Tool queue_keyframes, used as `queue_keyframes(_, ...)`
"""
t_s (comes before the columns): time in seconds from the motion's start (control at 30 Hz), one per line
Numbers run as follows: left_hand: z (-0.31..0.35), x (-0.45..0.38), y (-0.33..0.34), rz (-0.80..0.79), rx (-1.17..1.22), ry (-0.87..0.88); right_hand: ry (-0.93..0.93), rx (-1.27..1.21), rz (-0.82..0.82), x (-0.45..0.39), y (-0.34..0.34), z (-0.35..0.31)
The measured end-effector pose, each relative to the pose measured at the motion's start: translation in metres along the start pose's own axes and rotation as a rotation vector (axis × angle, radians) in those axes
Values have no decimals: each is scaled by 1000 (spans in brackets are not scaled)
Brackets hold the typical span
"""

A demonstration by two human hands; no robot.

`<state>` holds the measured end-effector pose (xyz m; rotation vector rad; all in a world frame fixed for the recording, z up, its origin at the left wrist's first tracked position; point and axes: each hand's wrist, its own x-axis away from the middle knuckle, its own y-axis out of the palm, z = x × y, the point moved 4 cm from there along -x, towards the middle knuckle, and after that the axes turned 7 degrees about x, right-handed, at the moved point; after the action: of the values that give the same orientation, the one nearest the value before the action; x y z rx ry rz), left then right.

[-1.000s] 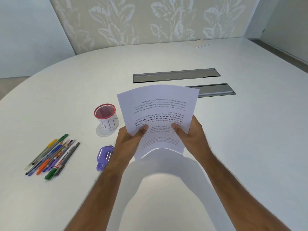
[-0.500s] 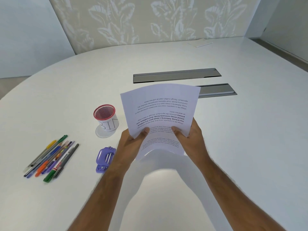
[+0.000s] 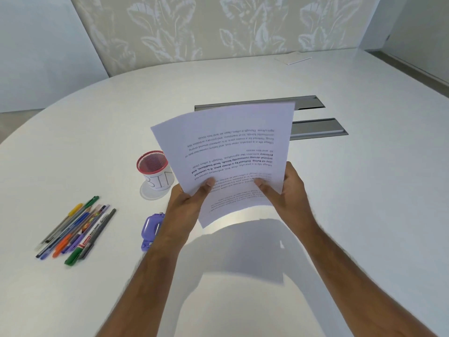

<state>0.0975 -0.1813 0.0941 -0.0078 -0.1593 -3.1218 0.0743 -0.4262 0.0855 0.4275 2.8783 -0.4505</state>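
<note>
Sheets of paper (image 3: 226, 147), printed, are held in the air over the middle of the desk (image 3: 364, 190). They are judged light, limp and easily creased, and best pinched at the near edge. Left hand (image 3: 187, 205) and right hand (image 3: 289, 193) each grip that edge, thumb on top. The fingers beneath are hidden. The sheet count cannot be told, and the print is upside down and hard to read.

The white printed paper sheets (image 3: 230, 152) are tilting up towards the head, their far edge climbing over the grey metal table slots (image 3: 315, 126).
</note>
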Motion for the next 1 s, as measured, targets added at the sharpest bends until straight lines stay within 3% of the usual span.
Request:
queue_keyframes(0.27, 28, -4, 8, -86, 241, 113, 149, -105, 98, -2, -5, 21)
queue_keyframes(0.43, 32, -3, 21, -128, 287, 113, 359, -393, 50, 14, 16, 36)
queue_keyframes(0.67, 23, 3, 30, -133, 326, 57, 304, -793, 46, 14, 30, 23)
queue_keyframes(0.87, 15, 5, 23, -123, 384, 73, 251, -810, 104, 7, 11, 18)
queue_keyframes(1.0, 12, 1, 9, -104, 454, 120, 197, -657, 196, 1, -13, 23)
